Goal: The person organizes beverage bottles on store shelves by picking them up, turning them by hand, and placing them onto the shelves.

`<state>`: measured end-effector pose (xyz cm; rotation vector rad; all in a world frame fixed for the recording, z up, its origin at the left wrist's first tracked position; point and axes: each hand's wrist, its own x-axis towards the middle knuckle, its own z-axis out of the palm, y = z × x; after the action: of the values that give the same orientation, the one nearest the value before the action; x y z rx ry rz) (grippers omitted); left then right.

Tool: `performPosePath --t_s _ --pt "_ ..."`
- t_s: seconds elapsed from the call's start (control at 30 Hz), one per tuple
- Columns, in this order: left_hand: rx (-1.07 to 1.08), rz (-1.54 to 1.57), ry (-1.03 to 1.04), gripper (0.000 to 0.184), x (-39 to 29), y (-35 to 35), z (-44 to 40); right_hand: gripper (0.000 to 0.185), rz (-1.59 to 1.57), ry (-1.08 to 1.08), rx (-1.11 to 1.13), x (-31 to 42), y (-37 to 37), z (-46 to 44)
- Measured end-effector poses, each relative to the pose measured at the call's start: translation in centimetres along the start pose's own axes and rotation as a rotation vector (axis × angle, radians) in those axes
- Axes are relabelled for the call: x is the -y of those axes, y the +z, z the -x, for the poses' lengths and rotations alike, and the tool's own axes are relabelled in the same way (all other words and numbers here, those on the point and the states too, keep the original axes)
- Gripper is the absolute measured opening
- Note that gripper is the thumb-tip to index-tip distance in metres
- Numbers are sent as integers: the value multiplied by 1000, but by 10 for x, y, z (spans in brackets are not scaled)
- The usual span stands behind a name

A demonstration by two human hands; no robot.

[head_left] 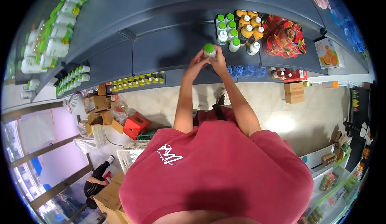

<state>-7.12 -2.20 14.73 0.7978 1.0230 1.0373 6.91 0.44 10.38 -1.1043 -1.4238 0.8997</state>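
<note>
Both my hands hold one white bottle with a green cap [209, 49] in front of the dark grey shelf [157, 49]. My left hand [196, 65] wraps its left side, and my right hand [219, 63] wraps its right side. Just to the right on the shelf stand rows of green-capped white bottles [234, 44]. Beside them are orange bottles with white caps [246, 31] and one white-capped bottle [253, 48] at the front. Red packs [283, 39] are piled farther right.
Yellow bottles [136, 82] and blue-wrapped bottles [249, 71] line the lower shelf. A cardboard box [294, 92] and a red crate [136, 125] are on the floor. At the lower left, a person in dark clothes [95, 181] is near cartons [110, 196].
</note>
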Motion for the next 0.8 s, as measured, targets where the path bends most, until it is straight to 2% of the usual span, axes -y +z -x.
performPosePath --t_s 0.03,0.07,0.13,0.27,0.37,0.47,0.67,0.77,0.8 --pt "-6 -18 -44 60 15 5 -12 49 13 3 -23 -19 -3 -1" --pt "-6 -99 -3 61 31 9 -26 49 35 67 -21 -29 -8 0" --pt "-17 13 19 61 61 16 -46 49 82 199 -14 -41 -19 7" --pt "11 50 6 63 86 29 -71 47 474 -4 -130 -64 -33 -1" --pt "-4 8 39 64 90 36 -93 46 617 18 -149 -54 -47 -11" --pt "-20 55 72 63 96 45 -106 44 468 175 -154 -51 -47 -22" --pt "-55 99 130 68 103 57 -125 48 483 251 -159 -51 -51 -33" --pt "-98 131 101 70 102 61 -123 52 424 206 -153 -57 -47 -27" --pt "-101 166 77 70 103 59 -127 55 432 122 -176 -64 -45 -25"
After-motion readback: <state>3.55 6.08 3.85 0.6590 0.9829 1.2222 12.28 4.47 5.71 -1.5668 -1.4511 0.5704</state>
